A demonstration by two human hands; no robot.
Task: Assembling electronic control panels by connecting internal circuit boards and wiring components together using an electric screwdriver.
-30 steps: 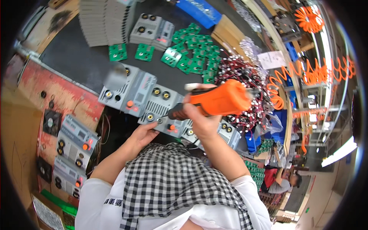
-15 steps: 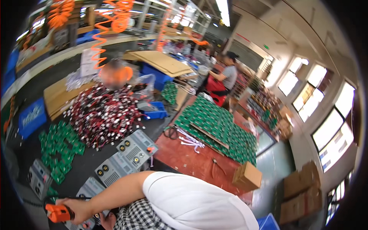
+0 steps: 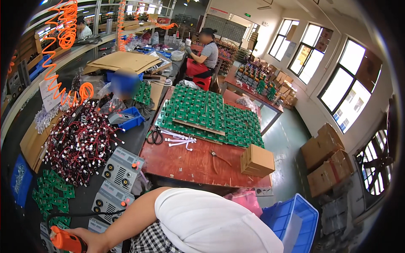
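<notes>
My view is swinging right, so while my right hand (image 3: 92, 241) is gripping the orange screwdriver (image 3: 63, 240), I cannot tell my left hand's state.

The lower edge crops the right hand (image 3: 93, 241) and driver (image 3: 64, 240). The left hand is unseen. A blue box (image 3: 123, 85) is blurred.

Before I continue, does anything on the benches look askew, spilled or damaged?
Mainly the wires: a tangled heap on the dark bench, loose rather than sorted. The pliers lie open on the red table. No damage stands out.
</notes>
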